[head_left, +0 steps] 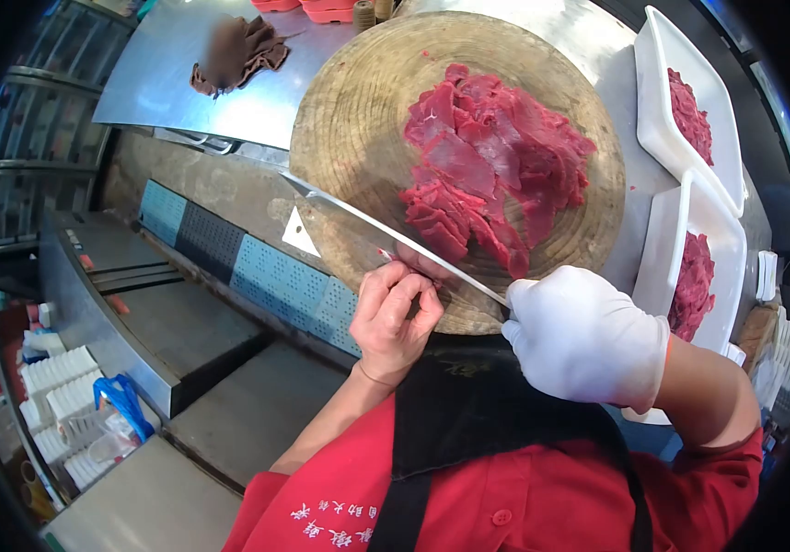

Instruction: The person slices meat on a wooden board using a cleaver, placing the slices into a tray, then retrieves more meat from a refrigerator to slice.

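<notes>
My right hand (588,336), in a white glove, is wrapped around the handle of a large knife (376,224). The blade slants up and left over the near edge of a round wooden chopping block (349,101). My bare left hand (395,317) is close beside the blade, its fingers curled together. A small red and white bit shows by its fingertips; what they pinch, if anything, is hidden. Sliced raw red meat (496,156) lies heaped on the block, just beyond the blade.
Two white trays (654,92) (662,244) with raw meat stand on the right. A brown cloth (252,55) lies on the metal table (155,83) at upper left, with red containers (326,9) behind. White stacked containers (63,396) and a blue bag (123,405) are at lower left.
</notes>
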